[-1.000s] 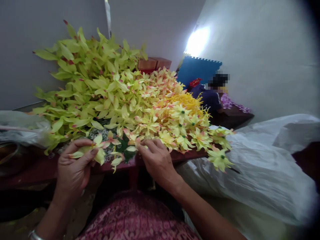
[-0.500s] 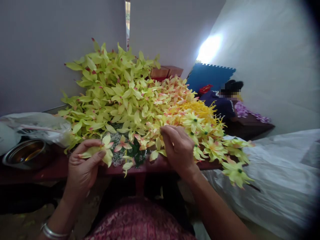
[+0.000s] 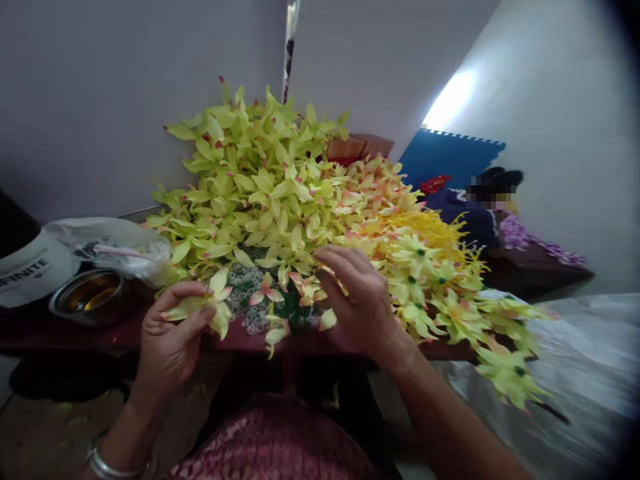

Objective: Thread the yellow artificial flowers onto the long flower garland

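Observation:
My left hand (image 3: 177, 327) pinches a pale yellow-green artificial flower (image 3: 219, 303) with pink petal tips between thumb and fingers, at the table's front edge. My right hand (image 3: 357, 300) is over the front of the flower pile, its fingers curved and the thumb apart from them. Pink-tipped petals (image 3: 309, 288) lie just by its fingertips; whether it touches them I cannot tell. Between my hands are a small pink-and-yellow flower (image 3: 266, 291) and a heap of small clear rings (image 3: 245, 293). The big pile of yellow-green petal pieces (image 3: 260, 187) rises behind.
Left stand a metal bowl (image 3: 90, 297), a plastic bag (image 3: 115, 247) and a white container with lettering (image 3: 35, 270). Yellow strands (image 3: 425, 227) and assembled flowers (image 3: 460, 320) lie right, beside plastic sheeting (image 3: 590, 353). A person (image 3: 465, 217) sits beyond, near purple flowers (image 3: 520, 233).
The view has turned left, so the pile appears further right. My right hand has moved left relative to the pile, and its fingers have parted. My left hand keeps the flower.

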### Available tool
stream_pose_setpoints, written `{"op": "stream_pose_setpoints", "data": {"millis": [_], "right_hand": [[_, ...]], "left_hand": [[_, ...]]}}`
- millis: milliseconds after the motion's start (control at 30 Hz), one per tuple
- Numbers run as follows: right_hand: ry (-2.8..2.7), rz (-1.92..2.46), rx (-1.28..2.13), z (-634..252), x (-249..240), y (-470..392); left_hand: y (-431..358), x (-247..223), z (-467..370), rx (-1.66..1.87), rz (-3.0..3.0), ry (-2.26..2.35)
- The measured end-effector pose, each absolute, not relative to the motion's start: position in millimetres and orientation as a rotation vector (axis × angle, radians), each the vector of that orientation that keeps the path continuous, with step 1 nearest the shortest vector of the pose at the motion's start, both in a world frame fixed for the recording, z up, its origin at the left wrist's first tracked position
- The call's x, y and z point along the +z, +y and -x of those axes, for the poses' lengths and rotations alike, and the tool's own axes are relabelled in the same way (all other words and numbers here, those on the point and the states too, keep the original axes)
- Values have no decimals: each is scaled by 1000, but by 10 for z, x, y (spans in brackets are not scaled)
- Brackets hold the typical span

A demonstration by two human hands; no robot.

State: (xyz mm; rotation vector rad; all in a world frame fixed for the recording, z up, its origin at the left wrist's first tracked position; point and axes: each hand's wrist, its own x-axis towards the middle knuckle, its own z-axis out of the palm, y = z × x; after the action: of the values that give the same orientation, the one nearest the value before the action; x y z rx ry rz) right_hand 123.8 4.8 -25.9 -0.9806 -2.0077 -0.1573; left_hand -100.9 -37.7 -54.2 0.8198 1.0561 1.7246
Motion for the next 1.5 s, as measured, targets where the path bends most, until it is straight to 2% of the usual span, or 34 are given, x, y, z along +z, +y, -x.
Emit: {"op": "stream_pose_setpoints", "data": {"millis": [267,500,700,933,1500], "right_hand": [[-2349,972,24,-839,-344,24],[-2607,825,-146,-673,-410,-129],[-2719,779,-162,-645,-548,-85],[-2733,815,-237,-600,-539,-85],[-2765,851,-119,-513,-548,-71]], "left_hand": [[-441,-608,1101,1732,-841,1139],[-382,-618,1076,1749,-799,1101],[-376,-637,1093,1753,-797,1099],[-400,-622,1079,1759,-820,1081],[-393,-731,1094,1793,-897,1060]]}}
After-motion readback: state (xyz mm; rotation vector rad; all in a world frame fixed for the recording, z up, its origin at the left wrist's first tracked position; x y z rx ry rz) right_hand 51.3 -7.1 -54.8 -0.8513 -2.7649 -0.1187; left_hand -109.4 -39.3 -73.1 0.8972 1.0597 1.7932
